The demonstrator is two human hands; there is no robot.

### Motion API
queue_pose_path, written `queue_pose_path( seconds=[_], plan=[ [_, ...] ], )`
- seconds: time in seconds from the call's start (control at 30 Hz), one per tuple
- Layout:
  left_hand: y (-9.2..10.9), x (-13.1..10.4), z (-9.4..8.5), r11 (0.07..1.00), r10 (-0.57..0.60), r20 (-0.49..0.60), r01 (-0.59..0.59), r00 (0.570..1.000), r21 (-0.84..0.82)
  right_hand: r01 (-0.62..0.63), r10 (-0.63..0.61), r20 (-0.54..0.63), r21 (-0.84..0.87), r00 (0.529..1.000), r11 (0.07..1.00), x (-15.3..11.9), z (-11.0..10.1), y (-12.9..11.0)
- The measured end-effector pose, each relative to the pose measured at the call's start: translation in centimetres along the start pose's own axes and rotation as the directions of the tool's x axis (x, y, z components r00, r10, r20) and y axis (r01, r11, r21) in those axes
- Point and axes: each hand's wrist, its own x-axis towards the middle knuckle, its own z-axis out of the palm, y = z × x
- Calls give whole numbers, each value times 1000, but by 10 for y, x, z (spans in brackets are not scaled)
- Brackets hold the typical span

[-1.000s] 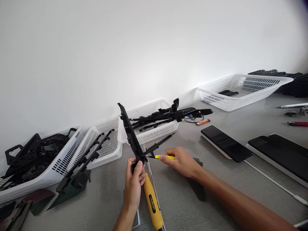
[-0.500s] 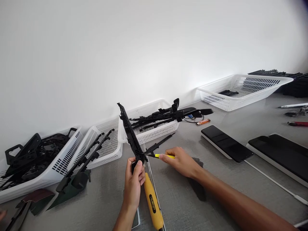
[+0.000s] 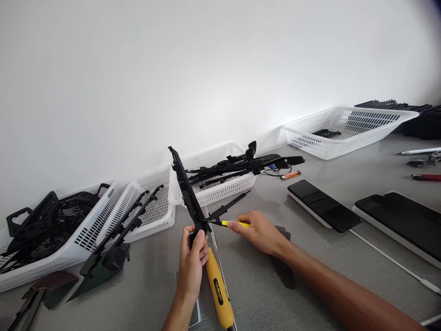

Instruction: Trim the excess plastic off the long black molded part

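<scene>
My left hand [image 3: 193, 257] grips the lower end of a long black plastic trim piece [image 3: 186, 188], which stands up at a tilt. In my right hand [image 3: 258, 232] is a slim yellow-handled tool [image 3: 237, 224] with a thin dark tip. That tip meets the trim piece just above my left fingers; its exact contact is too small to make out. Beneath my left hand lies a thick yellow handle [image 3: 219, 294] with dark lettering on it. A narrow black plastic part [image 3: 229, 207] rests on the table behind my right hand.
White baskets [image 3: 220, 196], [image 3: 151, 225], [image 3: 74, 248] with black parts line the wall. Another white basket [image 3: 324, 147] stands back right. Phones [image 3: 320, 202], [image 3: 403, 220], a cable [image 3: 389, 259] and an orange lighter [image 3: 291, 174] lie rightward; a dark cloth [image 3: 284, 271] sits below my right forearm.
Both hands, the trim piece and the yellow-handled tool have stayed almost still. A blurred fingertip at the lower left edge has gone out of view.
</scene>
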Motion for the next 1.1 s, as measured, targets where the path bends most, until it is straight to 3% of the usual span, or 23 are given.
queue_pose_path(
  seconds=[1.1],
  plan=[
    [0,0,-5,1000,19,33,-18,999,-15,40,-40,18,-13,999,999,0,-4,4]
  ],
)
